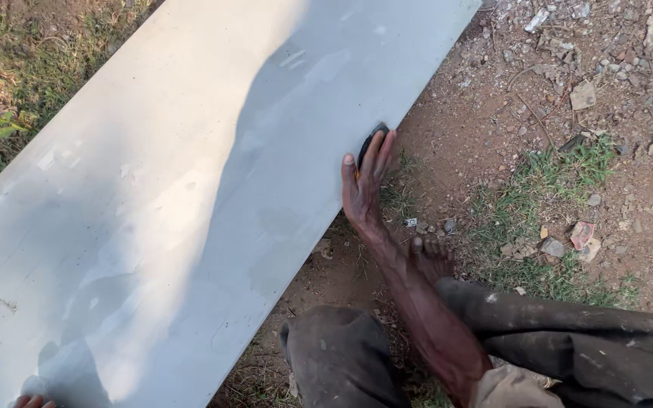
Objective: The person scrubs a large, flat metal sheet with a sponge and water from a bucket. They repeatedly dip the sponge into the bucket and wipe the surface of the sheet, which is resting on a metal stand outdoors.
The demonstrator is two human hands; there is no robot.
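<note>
A long pale grey board (153, 196) lies on the ground, running from bottom left to top right. My right hand (364, 181) is stretched out to its right edge, fingers pressed over a small dark block (370, 140) that rests on the board's edge. Only the fingertips of my left hand (33, 401) show, at the bottom left corner, touching the board's near end. My shadow falls across the middle of the board.
Bare dirt with stones, rubble and patches of grass (561, 219) lies right of the board. My bare foot (432, 257) and dark trouser knees (341, 355) are close to the board's edge. Weeds (9, 125) grow at the far left.
</note>
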